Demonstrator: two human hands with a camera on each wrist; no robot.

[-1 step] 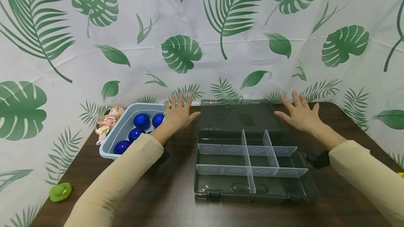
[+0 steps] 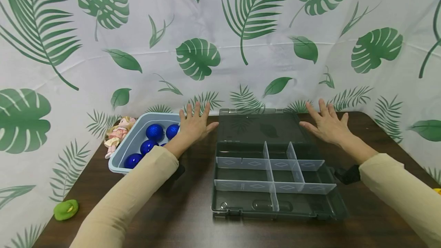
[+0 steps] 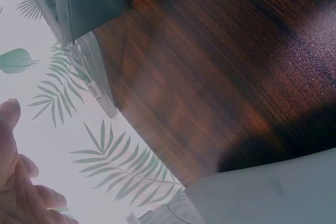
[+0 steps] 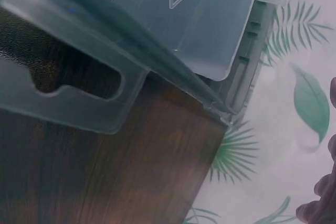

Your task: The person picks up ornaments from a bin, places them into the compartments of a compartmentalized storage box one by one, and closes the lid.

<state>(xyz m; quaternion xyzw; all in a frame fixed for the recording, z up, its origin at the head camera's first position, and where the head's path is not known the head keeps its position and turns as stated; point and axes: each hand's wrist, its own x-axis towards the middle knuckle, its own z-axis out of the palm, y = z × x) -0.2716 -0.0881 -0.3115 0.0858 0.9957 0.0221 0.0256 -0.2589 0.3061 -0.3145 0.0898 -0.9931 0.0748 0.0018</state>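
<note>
My left hand point(image 2: 193, 127) hovers with fingers spread beside the right rim of a light blue basin point(image 2: 118, 152), holding nothing. Several shiny blue balls point(image 2: 155, 132) lie in the basin, partly hidden by my left forearm. Between my hands a dark see-through divider box point(image 2: 241, 213) lies on the table with its lid point(image 2: 262, 127) folded back. Pale dividers point(image 2: 244, 186) split its inside into several compartments, with nothing in them. My right hand point(image 2: 327, 125), fingers also spread, is held right of the lid with nothing in its grasp. Fingers of each hand show at the edge of its wrist view.
A small doll point(image 2: 118, 135) leans at the basin's left side. On the table's left edge sits a green kiwi-like item point(image 2: 66, 209). Behind the dark wooden table point(image 2: 193, 217) hangs a white leaf-print cloth point(image 2: 255, 75). Something yellow point(image 2: 437, 191) peeks in at the far right.
</note>
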